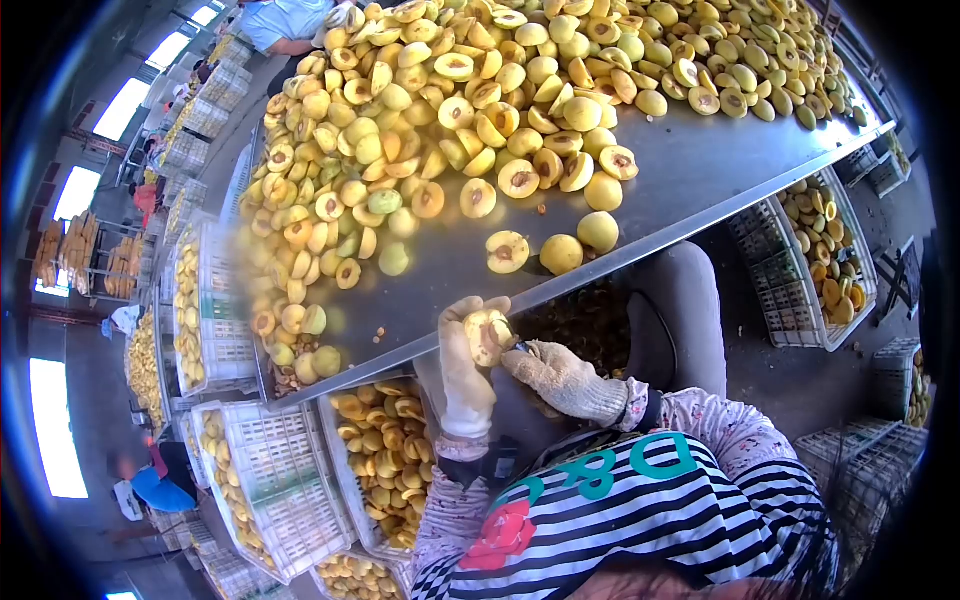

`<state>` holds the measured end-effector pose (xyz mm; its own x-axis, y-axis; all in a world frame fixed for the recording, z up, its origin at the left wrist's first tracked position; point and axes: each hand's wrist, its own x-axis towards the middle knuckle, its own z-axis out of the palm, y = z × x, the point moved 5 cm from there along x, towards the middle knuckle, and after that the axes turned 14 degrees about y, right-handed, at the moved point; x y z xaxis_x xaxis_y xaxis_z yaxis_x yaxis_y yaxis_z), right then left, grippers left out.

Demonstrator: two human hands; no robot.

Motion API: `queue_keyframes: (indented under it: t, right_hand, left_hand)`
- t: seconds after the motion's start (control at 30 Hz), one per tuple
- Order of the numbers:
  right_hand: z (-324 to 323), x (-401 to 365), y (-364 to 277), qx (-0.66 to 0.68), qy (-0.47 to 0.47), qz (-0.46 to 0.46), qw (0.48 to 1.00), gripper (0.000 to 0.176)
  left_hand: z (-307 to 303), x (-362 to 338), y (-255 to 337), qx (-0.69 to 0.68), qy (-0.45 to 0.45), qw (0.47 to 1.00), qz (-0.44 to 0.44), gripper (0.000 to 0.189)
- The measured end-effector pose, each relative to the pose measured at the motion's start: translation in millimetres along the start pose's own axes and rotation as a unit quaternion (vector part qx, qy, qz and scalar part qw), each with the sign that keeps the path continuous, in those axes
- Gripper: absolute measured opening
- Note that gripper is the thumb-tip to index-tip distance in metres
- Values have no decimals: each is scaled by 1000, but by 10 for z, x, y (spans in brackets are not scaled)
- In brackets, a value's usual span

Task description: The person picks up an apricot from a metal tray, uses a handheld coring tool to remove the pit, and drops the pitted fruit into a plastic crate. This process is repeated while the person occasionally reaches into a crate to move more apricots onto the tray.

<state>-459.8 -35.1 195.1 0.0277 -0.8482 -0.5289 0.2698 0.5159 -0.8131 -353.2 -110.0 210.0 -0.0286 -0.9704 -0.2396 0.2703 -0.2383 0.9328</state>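
My left hand, in a pale work glove, is closed around a yellow peach half just off the table's near edge. My right hand, in a knitted glove, is closed on a small dark-tipped tool. The tool's tip meets the fruit's right side; the rest of it is hidden in the glove, so its exact kind does not show. Above my hands, a cut peach half and two round-side-up peaches lie near the edge of the metal table.
A large heap of halved peaches covers the table's far and left parts. Crates of peach halves stand below left and right. More white crates line the left. Another person's sleeve shows at the top.
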Motion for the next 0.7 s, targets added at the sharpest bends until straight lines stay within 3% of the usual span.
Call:
queue_keyframes:
  t: [0.1, 0.33, 0.43, 0.57, 0.67, 0.7]
  right_hand:
    - [70, -7, -57, -40, 4, -14, 999, 43]
    - [244, 119, 6, -114, -12, -35, 993, 47]
    - [293, 116, 19, -117, -31, -46, 992, 47]
    - [299, 158, 69, -129, -45, -39, 990, 46]
    - [301, 117, 100, -126, -37, 29, 991, 45]
    - [309, 138, 96, -130, -30, -32, 991, 45]
  left_hand:
    - [-17, -45, 14, 53, 39, 997, 38, 41]
    - [-216, 29, 21, -10, 80, 996, 30, 37]
    - [-316, 103, -33, -47, 57, 997, -21, 36]
    - [-337, 194, 16, -29, -13, 999, -16, 33]
    - [-304, 146, 82, -25, -28, 999, -19, 34]
    - [-309, 137, 81, -21, -33, 999, -20, 35]
